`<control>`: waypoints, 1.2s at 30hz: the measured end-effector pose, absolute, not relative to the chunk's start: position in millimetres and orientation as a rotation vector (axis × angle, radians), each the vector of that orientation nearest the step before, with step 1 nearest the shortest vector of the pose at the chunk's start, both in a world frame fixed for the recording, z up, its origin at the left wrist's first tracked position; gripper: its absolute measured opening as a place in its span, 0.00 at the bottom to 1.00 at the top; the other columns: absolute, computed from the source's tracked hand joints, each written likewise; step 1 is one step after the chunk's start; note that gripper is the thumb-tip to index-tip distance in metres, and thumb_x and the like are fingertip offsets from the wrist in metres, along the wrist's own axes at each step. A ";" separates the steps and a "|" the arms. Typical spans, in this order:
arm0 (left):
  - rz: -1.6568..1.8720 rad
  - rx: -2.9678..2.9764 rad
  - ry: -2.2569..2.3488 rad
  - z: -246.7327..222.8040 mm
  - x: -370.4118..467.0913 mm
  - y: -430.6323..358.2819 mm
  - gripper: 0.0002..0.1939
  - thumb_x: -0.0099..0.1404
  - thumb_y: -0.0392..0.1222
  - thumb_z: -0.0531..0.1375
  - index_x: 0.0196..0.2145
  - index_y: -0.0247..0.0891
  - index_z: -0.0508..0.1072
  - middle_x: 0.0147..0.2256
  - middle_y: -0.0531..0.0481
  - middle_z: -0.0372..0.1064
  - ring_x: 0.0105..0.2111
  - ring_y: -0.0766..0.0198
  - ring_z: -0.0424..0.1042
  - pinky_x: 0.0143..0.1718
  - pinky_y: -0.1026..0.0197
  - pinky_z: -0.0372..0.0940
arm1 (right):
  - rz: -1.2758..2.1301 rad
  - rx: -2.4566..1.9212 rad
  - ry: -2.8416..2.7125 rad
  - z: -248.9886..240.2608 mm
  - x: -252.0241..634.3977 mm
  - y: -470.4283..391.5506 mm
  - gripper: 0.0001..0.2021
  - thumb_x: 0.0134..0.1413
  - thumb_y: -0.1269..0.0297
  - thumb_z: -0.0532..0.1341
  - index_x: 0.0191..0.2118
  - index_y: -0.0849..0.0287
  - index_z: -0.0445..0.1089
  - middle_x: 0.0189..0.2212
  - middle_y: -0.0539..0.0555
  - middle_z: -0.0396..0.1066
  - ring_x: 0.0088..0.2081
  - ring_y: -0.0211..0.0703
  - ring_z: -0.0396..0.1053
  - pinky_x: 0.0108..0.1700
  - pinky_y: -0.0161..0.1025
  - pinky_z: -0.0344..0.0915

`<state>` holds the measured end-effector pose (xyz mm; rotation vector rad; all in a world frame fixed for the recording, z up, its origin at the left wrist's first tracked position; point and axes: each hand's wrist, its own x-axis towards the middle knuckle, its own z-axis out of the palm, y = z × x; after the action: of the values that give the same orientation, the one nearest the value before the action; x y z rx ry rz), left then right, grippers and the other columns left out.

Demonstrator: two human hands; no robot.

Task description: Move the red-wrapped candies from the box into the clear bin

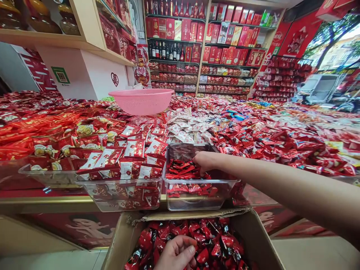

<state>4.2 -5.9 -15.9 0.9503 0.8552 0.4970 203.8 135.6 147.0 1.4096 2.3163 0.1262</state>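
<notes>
My right hand (204,162) reaches into a clear plastic bin (197,202), low over the small red-wrapped candies (182,170) inside. Its visible fingers are apart and point down; the far ones are partly hidden, and I see nothing held. Below, my left hand (178,255) is over an open cardboard box (266,240) filled with shiny red and black wrapped candies (216,249). Its fingers curl in toward the thumb, and whatever may be between them is hidden. The box stands right in front of the bin.
Left of the bin, another clear bin (120,195) holds red and white packets (135,148). A pink plastic basket (142,102) rests on the sweets behind. White packets (189,127) lie beyond the bin, red-wrapped sweets (258,138) to the right. Shelves (201,48) of bottles and boxes stand behind.
</notes>
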 end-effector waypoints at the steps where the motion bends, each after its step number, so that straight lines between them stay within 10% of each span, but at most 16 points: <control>1: 0.494 0.955 0.855 -16.9 4.1 -6.0 0.24 0.41 0.55 0.61 0.29 0.33 0.65 0.14 0.57 0.64 0.10 0.77 0.55 0.12 0.71 0.45 | 0.127 1.414 2.310 146.3 203.5 136.0 0.20 0.31 0.59 0.63 0.34 0.68 0.70 0.33 0.61 0.68 0.32 0.45 0.66 0.29 0.32 0.58; 23: 0.459 0.976 0.865 -27.2 2.8 -3.3 0.24 0.41 0.56 0.60 0.29 0.34 0.64 0.15 0.56 0.64 0.12 0.75 0.55 0.14 0.70 0.48 | 0.139 1.412 2.559 163.2 182.9 148.2 0.27 0.32 0.52 0.62 0.39 0.64 0.64 0.34 0.58 0.65 0.34 0.45 0.64 0.31 0.34 0.57; 36: 0.454 0.983 0.886 -32.9 2.7 -2.6 0.23 0.41 0.56 0.61 0.28 0.35 0.65 0.15 0.56 0.64 0.11 0.75 0.56 0.15 0.70 0.49 | 0.123 1.250 2.650 138.4 165.7 149.7 0.10 0.41 0.66 0.57 0.34 0.63 0.65 0.33 0.58 0.63 0.32 0.42 0.64 0.31 0.33 0.57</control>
<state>2.7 -2.6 -32.9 0.9833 0.8855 0.4536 165.7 149.7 138.4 1.2496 2.6495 0.1233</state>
